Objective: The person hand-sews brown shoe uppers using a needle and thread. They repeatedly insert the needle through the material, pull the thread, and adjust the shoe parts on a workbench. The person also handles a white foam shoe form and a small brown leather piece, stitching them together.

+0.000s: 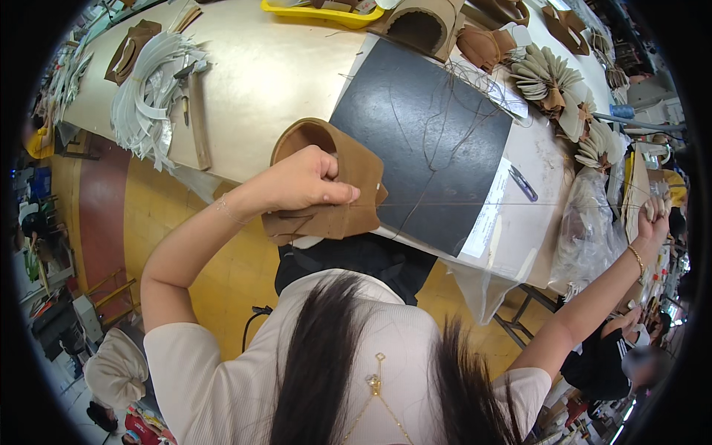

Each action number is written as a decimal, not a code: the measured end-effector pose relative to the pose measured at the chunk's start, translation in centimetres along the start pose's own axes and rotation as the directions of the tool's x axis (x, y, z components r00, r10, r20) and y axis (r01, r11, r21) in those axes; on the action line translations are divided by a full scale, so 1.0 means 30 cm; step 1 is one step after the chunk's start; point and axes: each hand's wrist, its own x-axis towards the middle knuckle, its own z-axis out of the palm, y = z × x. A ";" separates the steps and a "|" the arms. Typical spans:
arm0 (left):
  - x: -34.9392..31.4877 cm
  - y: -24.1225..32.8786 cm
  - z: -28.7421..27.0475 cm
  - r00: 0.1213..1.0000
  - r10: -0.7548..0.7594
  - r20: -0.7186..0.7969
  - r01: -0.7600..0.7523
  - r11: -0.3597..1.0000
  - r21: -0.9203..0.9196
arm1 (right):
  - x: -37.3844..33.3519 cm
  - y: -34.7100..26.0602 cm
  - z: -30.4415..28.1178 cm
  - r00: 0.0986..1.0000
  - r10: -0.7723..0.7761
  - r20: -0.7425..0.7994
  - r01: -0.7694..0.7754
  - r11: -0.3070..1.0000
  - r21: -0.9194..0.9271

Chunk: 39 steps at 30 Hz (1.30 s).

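My left hand [315, 178] grips a brown leather piece [360, 167], bent into an open loop, at the table's near edge. Its thumb presses on the outer face, and a small pale spot shows beside the thumb tip. A faint thin line, like a thread, runs from the leather rightward over the dark mat [415, 111]. Far out to the right, my right hand [653, 219] is raised with its fingers closed. Whatever those fingers hold is too small to make out. Loose dark threads [430, 141] lie across the mat.
A hammer [197, 111] lies left beside a bundle of white strips [152, 93]. On the right are a pen [523, 184], a clear plastic bag [589, 222] and fanned bundles of pale pieces [545, 78]. A yellow tray [326, 13] and a brown leather roll [419, 26] stand at the back.
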 end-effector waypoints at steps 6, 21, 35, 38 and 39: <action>-0.063 0.026 0.002 0.989 -0.028 0.144 0.023 0.999 0.036 | 0.039 0.011 -0.174 1.000 -0.005 -0.027 0.004 1.000 -0.029; -0.043 -0.012 -0.010 0.997 -0.058 0.056 0.069 0.973 -0.222 | -0.136 0.281 -0.006 0.944 -0.128 -0.304 -0.085 0.797 -0.599; -0.084 0.120 0.017 0.888 0.447 -0.109 -0.432 0.892 0.136 | -0.494 0.747 0.912 0.928 0.185 0.323 0.293 0.170 -0.941; -0.102 0.128 0.030 0.788 0.603 -0.126 -0.576 0.793 0.198 | -0.587 0.809 1.090 0.780 0.400 0.481 0.292 0.447 -0.846; -0.108 0.125 0.036 0.739 0.654 -0.160 -0.625 0.755 0.198 | -0.600 0.816 1.129 0.757 0.356 0.548 0.328 0.517 -0.790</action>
